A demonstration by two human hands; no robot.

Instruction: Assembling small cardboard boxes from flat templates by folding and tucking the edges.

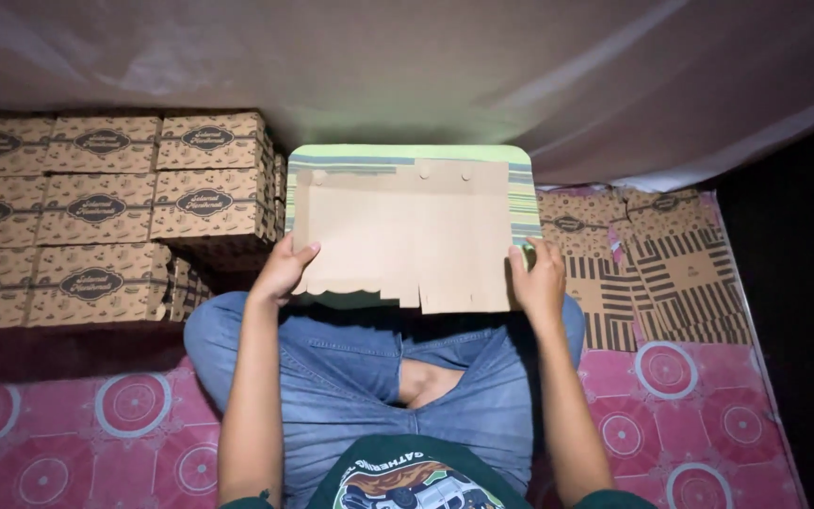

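Flat box blank (402, 236) gripped at both edges by left hand (282, 270) and right hand (540, 280), unfolded; finished boxes (96, 217) stacked left of it; flat blanks (652, 264) right.

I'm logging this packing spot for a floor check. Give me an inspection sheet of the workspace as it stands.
Surface: green striped board on the lap; pink patterned mat beneath.
Job's things: flat cardboard blank, plain side up, on the board.
Clutter: stacked printed boxes on the left; flat printed blanks on the right.
Grippers: left hand and right hand grip the blank's lower corners.
Cables: nothing seen.
Surroundings: draped sheet behind.
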